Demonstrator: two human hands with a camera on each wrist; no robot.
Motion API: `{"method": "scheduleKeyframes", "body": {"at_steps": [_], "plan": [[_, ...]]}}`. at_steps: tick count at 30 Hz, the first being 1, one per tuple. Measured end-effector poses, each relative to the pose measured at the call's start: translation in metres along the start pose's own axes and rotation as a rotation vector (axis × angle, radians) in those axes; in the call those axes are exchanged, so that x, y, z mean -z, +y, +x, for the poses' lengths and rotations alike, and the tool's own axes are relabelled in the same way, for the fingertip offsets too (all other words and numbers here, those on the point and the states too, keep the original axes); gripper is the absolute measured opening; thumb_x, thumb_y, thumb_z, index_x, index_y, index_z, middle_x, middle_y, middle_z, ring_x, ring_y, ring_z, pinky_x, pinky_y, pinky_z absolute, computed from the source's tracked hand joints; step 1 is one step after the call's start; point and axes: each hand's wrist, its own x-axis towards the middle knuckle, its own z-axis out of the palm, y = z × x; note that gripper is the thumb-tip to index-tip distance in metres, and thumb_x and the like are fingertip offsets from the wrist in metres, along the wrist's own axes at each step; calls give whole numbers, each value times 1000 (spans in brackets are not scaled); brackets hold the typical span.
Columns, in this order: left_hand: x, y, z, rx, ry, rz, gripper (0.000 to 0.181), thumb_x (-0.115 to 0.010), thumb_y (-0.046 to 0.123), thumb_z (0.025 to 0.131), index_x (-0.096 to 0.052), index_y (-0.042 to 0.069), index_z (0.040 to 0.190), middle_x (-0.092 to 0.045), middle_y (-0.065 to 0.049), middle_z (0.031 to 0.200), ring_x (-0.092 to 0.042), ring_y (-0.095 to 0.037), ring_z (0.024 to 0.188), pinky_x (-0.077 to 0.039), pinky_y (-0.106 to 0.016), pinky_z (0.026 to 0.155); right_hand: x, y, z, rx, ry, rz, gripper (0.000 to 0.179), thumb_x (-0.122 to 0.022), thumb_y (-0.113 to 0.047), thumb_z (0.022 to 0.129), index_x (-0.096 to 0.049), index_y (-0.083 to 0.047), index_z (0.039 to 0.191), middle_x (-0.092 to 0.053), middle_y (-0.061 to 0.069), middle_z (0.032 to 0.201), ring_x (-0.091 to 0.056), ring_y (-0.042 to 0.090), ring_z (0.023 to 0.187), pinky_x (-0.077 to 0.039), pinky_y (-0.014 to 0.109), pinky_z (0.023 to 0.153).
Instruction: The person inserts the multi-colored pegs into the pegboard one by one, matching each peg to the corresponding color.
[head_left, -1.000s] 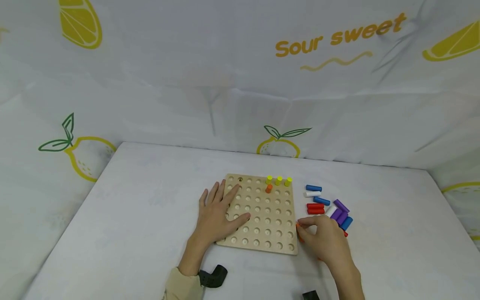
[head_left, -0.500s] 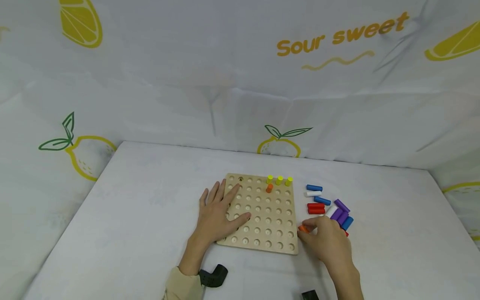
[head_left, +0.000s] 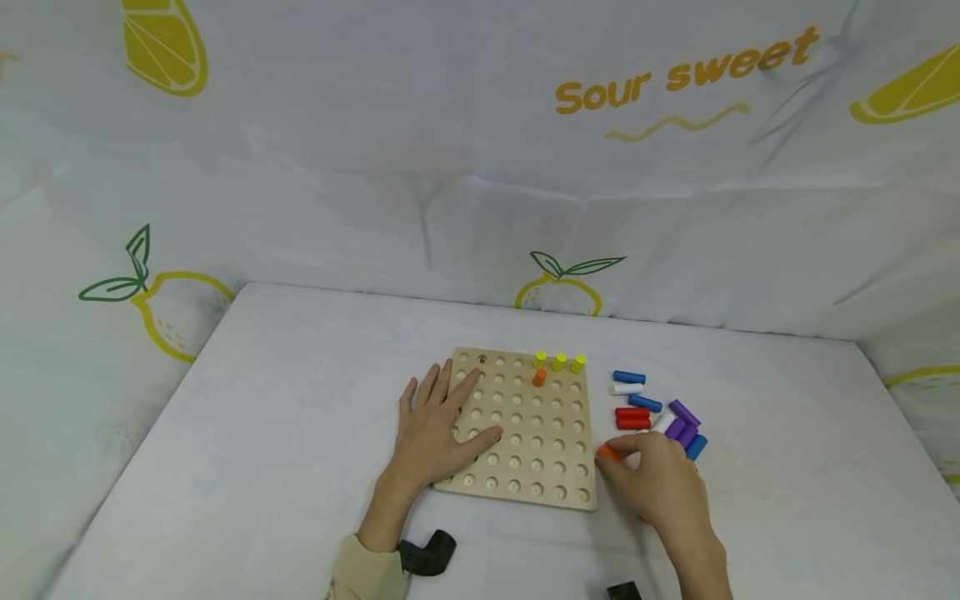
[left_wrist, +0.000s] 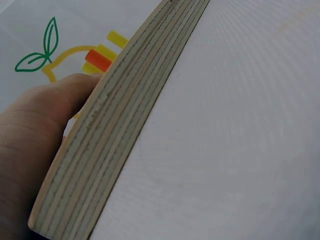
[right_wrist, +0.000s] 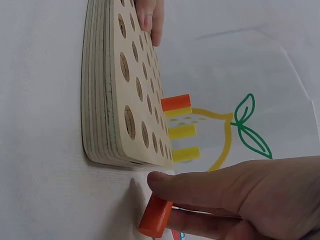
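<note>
A wooden pegboard [head_left: 525, 450] with rows of round holes lies on the white table. My left hand [head_left: 431, 429] rests with spread fingers on its left side. Between thumb and fingers, my right hand [head_left: 660, 479] pinches an orange peg [right_wrist: 156, 216] just off the board's right edge, above the table. Another orange peg [head_left: 539, 378] stands in the board's second row. Three yellow pegs, such as the rightmost yellow peg [head_left: 577, 364], stand upright along the far edge. In the left wrist view the board's layered side [left_wrist: 115, 120] fills the middle.
Right of the board lie loose pegs: blue pegs [head_left: 628, 377], white pegs [head_left: 626, 389], red pegs [head_left: 633, 423] and purple pegs [head_left: 683, 412]. Part of this pile is hidden behind the right hand. A white cloth with lemon prints [head_left: 558, 296] hangs behind the table.
The orange peg in my right hand has shifted slightly away from the board's edge and turned from steep to flatter. My left hand and the standing pegs have stayed put.
</note>
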Motion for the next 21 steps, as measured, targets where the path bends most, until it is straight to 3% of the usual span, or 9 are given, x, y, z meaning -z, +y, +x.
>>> {"method": "scheduleKeyframes", "body": {"at_steps": [6,9,15,21], "plan": [[-1,-1,0,-2,0,-1,86,-67,63,84,-45,21,156,-29,-21,167,-21,-40,158,-9,-66,124,4,2,0,19,44,28,32,-77,-24,88,-79,-4,113,-76,19,116,-38,16,53,-26,28,45],[-1,-1,0,2,-3,0,87,-67,63,84,-45,21,156,-29,-20,167,-21,-40,158,-8,-66,124,4,1,-1,47,77,47,30,-76,-24,88,-79,-5,112,-78,15,110,-39,15,53,-26,27,44],[-1,-1,1,-6,3,-6,86,-67,63,84,-45,21,156,-29,-21,167,-21,-40,158,-9,-66,124,7,0,2,151,176,70,28,-77,-22,90,-79,-5,112,-80,13,105,-27,10,45,-20,24,42],[-1,-1,-1,-13,7,-13,86,-67,63,84,-45,22,156,-30,-21,167,-22,-41,158,-9,-67,124,11,-5,8,224,281,100,30,-77,-20,90,-78,-4,115,-80,15,98,-29,9,43,-23,22,40]]}}
